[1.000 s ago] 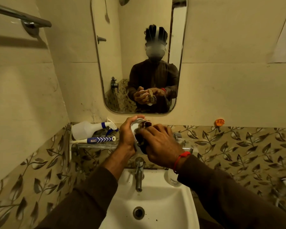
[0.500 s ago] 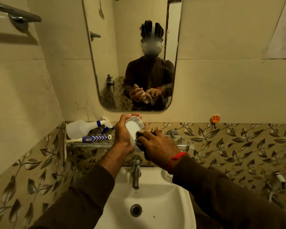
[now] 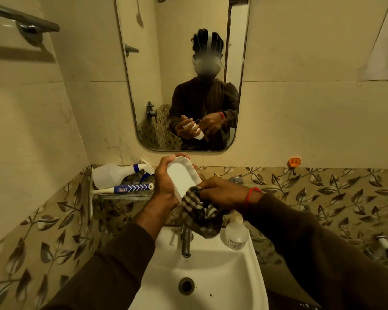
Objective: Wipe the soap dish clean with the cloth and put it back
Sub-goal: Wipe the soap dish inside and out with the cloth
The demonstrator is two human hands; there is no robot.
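Since prior frame, cloth (image 3: 202, 211) has slid from dish centre to its lower end, baring the white inner face. L hand (image 3: 165, 186) grips soap dish (image 3: 182, 179) w/ fingers curled round its left edge & top rim. R hand (image 3: 222, 192) clenches the striped cloth, bunched, against dish's lower-right end. Dish held above tap (image 3: 185, 241) & sink (image 3: 244, 276), open face toward camera, long axis upper-left to lower-right. Lower end hidden by cloth; R fingertips not visible.
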